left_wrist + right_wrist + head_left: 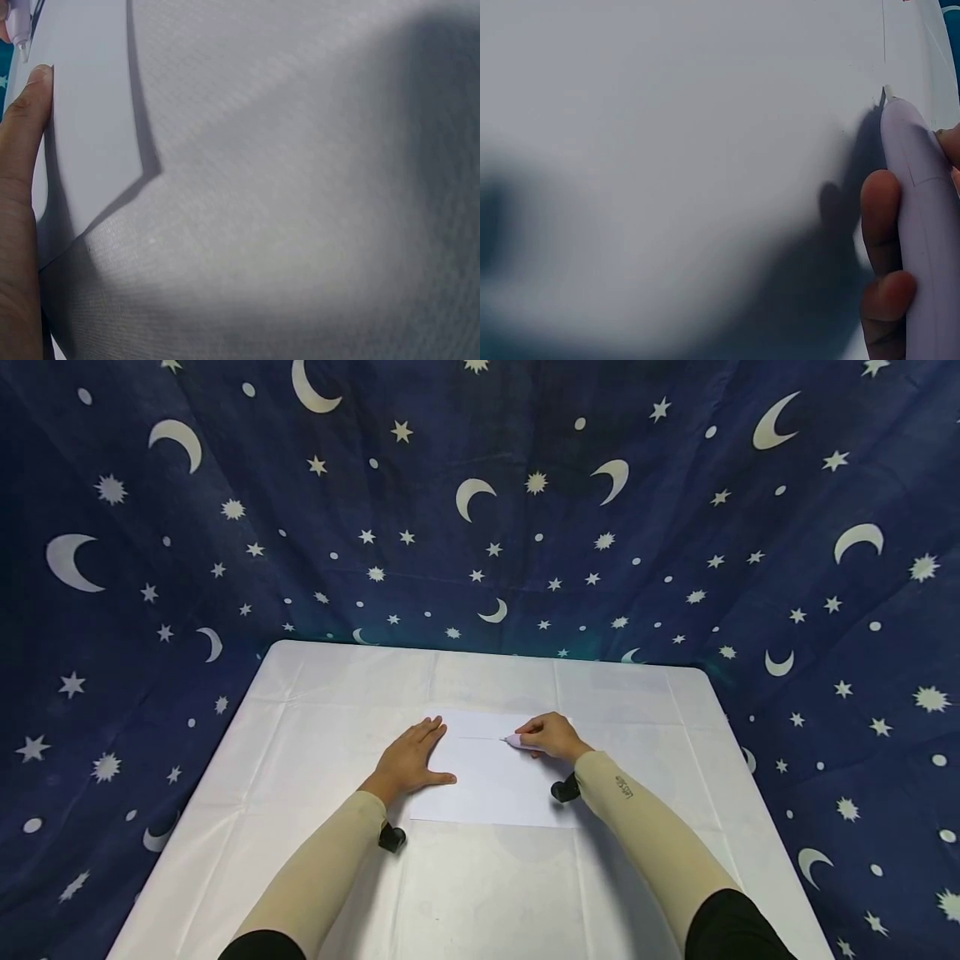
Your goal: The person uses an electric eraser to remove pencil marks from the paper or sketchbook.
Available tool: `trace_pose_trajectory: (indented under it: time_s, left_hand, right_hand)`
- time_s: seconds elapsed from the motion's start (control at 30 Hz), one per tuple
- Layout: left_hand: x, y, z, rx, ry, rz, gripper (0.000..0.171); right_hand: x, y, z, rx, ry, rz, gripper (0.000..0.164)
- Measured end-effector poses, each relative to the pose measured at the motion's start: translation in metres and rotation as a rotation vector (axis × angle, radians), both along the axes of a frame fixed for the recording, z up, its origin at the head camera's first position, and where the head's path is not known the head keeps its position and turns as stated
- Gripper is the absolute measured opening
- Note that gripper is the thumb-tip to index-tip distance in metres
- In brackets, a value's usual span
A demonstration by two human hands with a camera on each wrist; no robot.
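Note:
A sheet of white paper (pixel 491 789) lies on the white-covered table, with a thin dark line (pixel 480 738) across its upper part. My left hand (pixel 408 758) rests flat along the sheet's left edge, fingers straight and thumb stretched inward over the paper. In my right hand (pixel 557 739) I grip a thick lilac pen-shaped tool (pixel 926 217) with a small pale tip. That tip points left, close to the right end of the line. Fingertips (pixel 881 199) curl round the tool's body in the right wrist view.
Creased white cloth (pixel 495 893) covers the table, whose rounded far corners show. Behind and beside it hangs a dark blue curtain (pixel 420 510) with moons and stars. A small black wrist camera (pixel 565 788) sits under the right wrist, another (pixel 392 837) under the left.

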State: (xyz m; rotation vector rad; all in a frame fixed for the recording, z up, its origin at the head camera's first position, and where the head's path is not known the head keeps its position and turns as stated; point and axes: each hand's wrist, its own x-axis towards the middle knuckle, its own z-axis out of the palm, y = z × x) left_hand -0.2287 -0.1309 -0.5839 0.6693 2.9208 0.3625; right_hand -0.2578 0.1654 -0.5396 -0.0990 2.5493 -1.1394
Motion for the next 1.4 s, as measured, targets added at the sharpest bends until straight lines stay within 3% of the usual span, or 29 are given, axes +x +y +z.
trace_pose_trajectory:
  time_s: [0.7,0.93,1.4]
  left_hand:
    - [0.0,-0.001,0.002,0.018,0.014,-0.013,0.106]
    - [0.0,-0.001,-0.001,-0.015,0.0,0.005,0.108]
    - [-0.001,-0.002,-0.007,0.003,0.049,-0.021,0.11]
  right_hand:
    - [-0.001,0.002,-0.001,0.008,0.003,0.001,0.014]
    - [-0.001,-0.004,-0.002,0.029,-0.002,0.003,0.015]
    - [-0.003,-0.005,-0.002,0.01,0.008,0.028,0.015]
